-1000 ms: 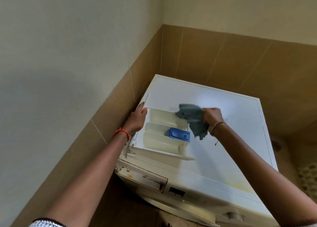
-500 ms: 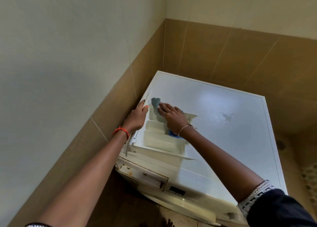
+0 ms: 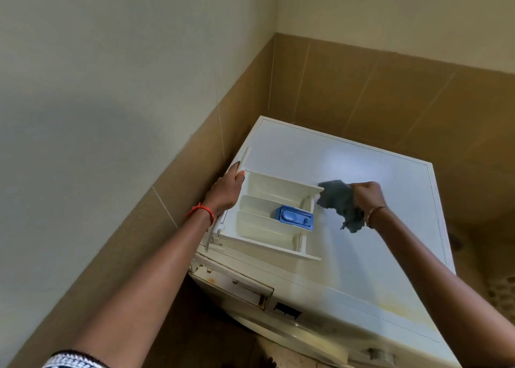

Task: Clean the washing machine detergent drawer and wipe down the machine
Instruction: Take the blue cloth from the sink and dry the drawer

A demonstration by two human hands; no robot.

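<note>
We held the detergent drawer, out of its slot and lying on the near-left part of the washing machine top, with the left hand curled round its left end panel. The right hand pinched a bunched grey cloth just right of the drawer; we could not tell whether it touched the rim.

We judged that the drawer could skid on the smooth top toward the near edge if the cloth pushed hard against a loose left grip. A rough swipe might also pop out the blue cap in the middle of its 3 compartments.

The white top looked glossy, with a yellowish stain near right. The machine stood in a corner, tan tiles below a cream wall.
</note>
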